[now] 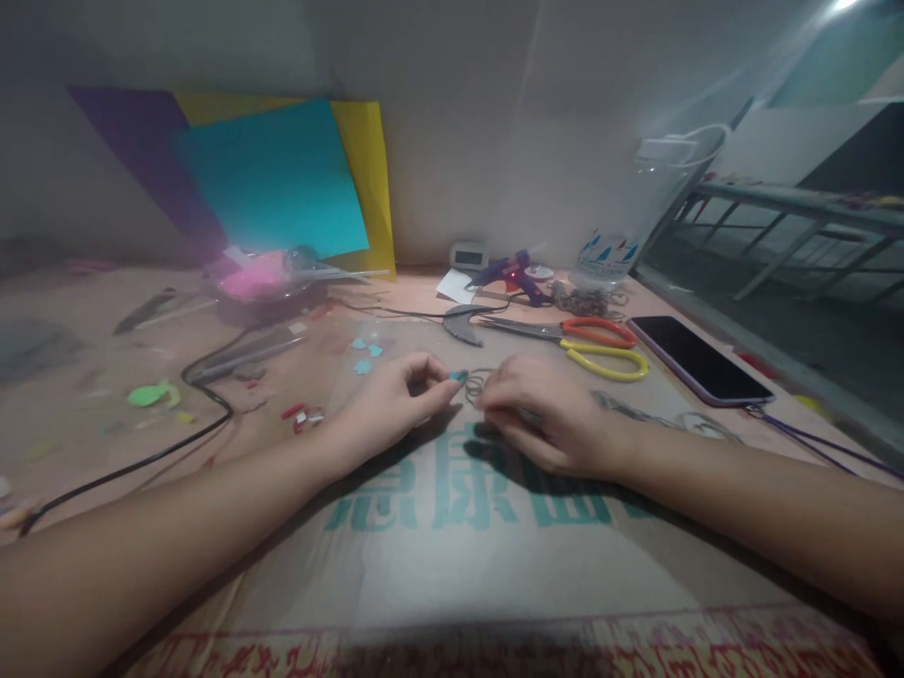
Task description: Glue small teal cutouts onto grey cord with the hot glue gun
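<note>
My left hand (395, 405) is closed, its thumb and forefinger pinching a small teal piece (460, 376) at the middle of the table. Just right of it, my right hand (543, 410) is closed at the thin grey cord (476, 384), which lies in small loops between the two hands. More of the cord runs out behind my right hand toward the phone. Left of my left hand lie several small light-blue cutouts (363, 367). My right fingertips are partly hidden and blurred.
Scissors (600, 348) with red and yellow handles, a phone (699, 360), a glue gun (515, 275) and a clear plastic cup (607, 235) are beyond my right hand. Coloured sheets (275, 184) lean on the wall. A black cable (162, 450) crosses the left side, among scraps.
</note>
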{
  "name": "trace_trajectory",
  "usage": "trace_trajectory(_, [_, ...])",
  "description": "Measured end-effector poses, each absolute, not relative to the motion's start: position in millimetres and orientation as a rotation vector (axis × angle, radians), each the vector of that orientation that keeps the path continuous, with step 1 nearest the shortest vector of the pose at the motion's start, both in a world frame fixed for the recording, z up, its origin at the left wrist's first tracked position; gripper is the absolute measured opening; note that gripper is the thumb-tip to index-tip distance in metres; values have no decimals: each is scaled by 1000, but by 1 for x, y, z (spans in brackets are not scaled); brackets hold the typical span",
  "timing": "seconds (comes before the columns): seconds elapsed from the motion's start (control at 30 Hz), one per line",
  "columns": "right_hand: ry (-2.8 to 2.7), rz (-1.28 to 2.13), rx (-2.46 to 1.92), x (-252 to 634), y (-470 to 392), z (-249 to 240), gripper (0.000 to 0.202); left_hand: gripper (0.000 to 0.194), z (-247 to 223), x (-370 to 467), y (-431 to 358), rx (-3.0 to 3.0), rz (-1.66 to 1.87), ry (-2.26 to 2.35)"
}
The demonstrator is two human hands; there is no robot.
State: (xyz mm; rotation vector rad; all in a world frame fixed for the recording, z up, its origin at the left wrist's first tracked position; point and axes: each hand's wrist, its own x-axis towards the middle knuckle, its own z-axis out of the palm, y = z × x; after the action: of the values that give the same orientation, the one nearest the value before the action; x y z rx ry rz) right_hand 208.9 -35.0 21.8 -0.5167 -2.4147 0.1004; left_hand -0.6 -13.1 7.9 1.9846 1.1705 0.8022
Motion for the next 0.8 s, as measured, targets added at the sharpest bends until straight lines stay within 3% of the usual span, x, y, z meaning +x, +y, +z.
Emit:
trace_trajectory(0.2, [-2183, 334, -964, 203, -28, 19, 14, 18, 7, -1, -21, 2124, 783, 1131])
trace_trajectory(0.8, [-2204, 386, -909, 201, -25, 15, 9, 11, 6, 0, -22, 2270, 787, 1064])
